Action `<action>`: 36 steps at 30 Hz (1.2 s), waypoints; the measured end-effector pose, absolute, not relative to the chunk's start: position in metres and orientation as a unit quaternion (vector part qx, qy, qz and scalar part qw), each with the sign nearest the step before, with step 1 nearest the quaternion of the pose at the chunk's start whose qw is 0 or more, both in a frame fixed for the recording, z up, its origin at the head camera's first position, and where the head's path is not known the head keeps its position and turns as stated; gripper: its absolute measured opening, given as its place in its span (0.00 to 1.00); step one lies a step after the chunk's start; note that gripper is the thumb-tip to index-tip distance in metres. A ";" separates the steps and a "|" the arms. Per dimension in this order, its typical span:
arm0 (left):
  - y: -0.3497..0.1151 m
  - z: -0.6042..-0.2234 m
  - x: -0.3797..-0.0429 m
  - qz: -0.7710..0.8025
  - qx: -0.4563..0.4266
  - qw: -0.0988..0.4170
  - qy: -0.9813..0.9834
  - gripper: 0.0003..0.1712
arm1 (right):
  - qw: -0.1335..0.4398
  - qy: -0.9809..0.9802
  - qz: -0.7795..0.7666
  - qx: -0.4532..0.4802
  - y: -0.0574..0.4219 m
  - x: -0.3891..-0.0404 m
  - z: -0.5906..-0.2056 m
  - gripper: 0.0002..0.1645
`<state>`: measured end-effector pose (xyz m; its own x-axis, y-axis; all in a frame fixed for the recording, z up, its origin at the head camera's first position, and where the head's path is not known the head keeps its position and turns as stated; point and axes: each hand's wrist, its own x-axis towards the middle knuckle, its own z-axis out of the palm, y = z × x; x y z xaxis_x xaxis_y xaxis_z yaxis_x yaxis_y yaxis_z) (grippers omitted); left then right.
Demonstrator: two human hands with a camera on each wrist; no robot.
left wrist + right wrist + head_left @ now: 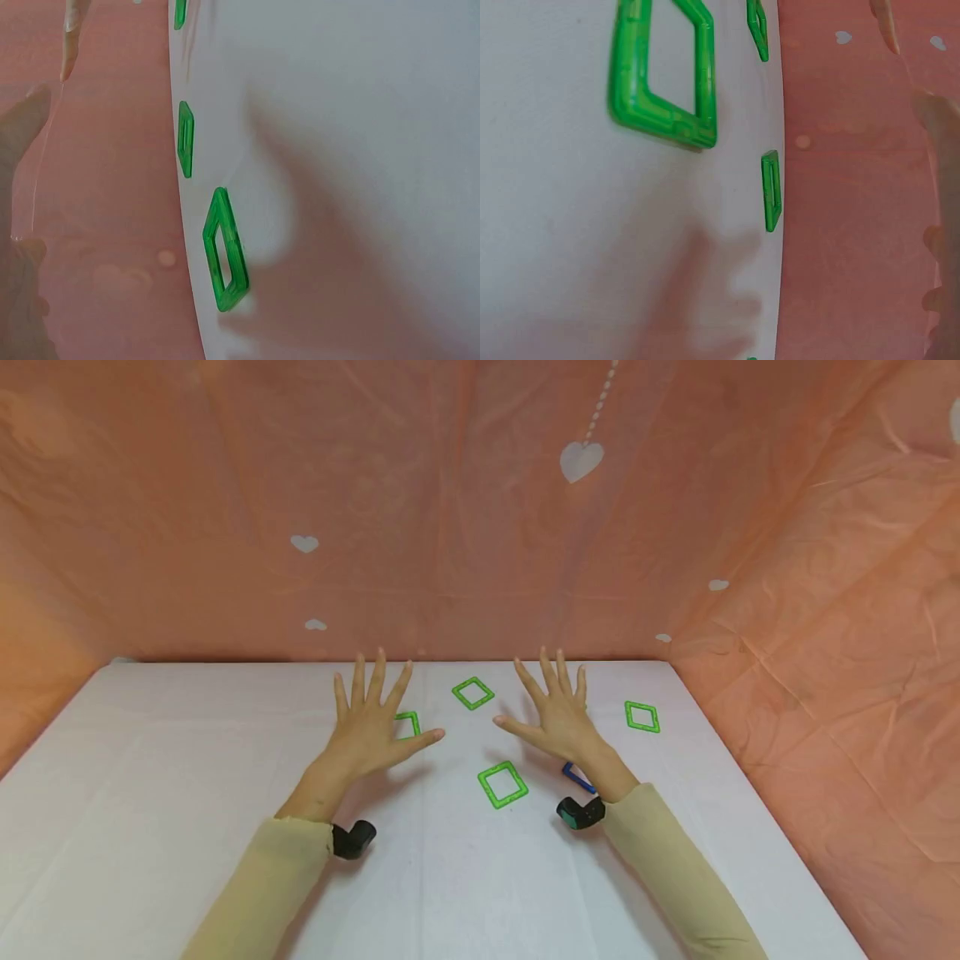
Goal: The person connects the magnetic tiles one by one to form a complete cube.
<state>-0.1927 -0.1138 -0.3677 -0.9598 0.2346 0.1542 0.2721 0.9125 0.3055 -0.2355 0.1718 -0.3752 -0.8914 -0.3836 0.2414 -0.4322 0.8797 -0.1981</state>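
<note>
1. On the left, the left hand (pixel 365 727) was spread wide above the white table (pixel 450 877), holding nothing.
2. A green frame (pixel 416 724) peeked out beside its thumb. It looked like hard plastic, so I guessed it was light and wouldn't bend.
3. The far green frame (pixel 462 701) lay flat between the hands, near the back. Its thin outside edges seemed best to pinch.
4. The near green frame (pixel 487 792) lay between the arms. It looked shiny, so maybe a bit slippery, but a fingertip could probably hook its hole.
5. The right hand (pixel 558 718) was spread wide too, with nothing in it.
6. A blue piece (pixel 579 780) was half hidden by the right wrist. I couldn't tell its whole shape.
7. The last green frame (pixel 641 704) lay flat, farthest right. Little bumps probably wouldn't break it.
</note>
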 end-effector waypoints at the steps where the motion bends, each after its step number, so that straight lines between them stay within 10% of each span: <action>1: -0.113 -0.367 -0.192 -0.164 -0.130 0.055 -0.976 0.61 | 0.097 -0.965 0.125 0.211 0.172 -0.235 -0.375 0.55; 36: -0.128 -0.386 -0.203 -0.240 -0.165 0.019 -0.957 0.46 | -0.031 -0.916 0.219 0.334 0.175 -0.212 -0.395 0.48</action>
<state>-0.2027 -0.1278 -0.3857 -0.9451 0.3060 0.1151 0.3240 0.8307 0.4526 -0.2121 0.1751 -0.3948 -0.7744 -0.6262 0.0904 -0.5994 0.6805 -0.4214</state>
